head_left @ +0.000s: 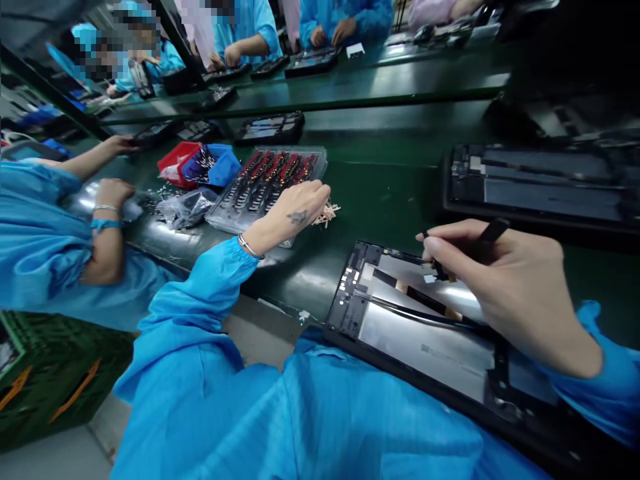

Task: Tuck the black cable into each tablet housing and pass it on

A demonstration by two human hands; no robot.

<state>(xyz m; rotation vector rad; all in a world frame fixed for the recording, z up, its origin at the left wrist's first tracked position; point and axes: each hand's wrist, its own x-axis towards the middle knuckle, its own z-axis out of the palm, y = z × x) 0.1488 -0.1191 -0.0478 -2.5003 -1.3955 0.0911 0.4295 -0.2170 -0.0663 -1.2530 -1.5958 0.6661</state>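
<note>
My left hand (304, 203) is closed, fingertips together, over a small pile of beige strips (327, 215) at the right edge of a clear plastic tray (215, 217). Whatever it pinches is hidden. In the tray lie rows of small black and red circuit parts (270, 175). My right hand (505, 280) grips slim black tweezers (494, 231), their back end sticking up behind the fingers. A small circuit part (436, 270) shows just under the thumb, above an opened tablet (425, 343). That tablet, with silvery panels and a black frame, rests tilted at the bench edge, against my lap.
Another opened tablet (550, 177) lies at the right, more (273, 127) farther back. Red (177, 163) and blue (223, 167) bins and plastic bags (187, 207) are left of the tray. A co-worker's arm (107, 230) reaches in at left. A green crate (65, 380) stands below.
</note>
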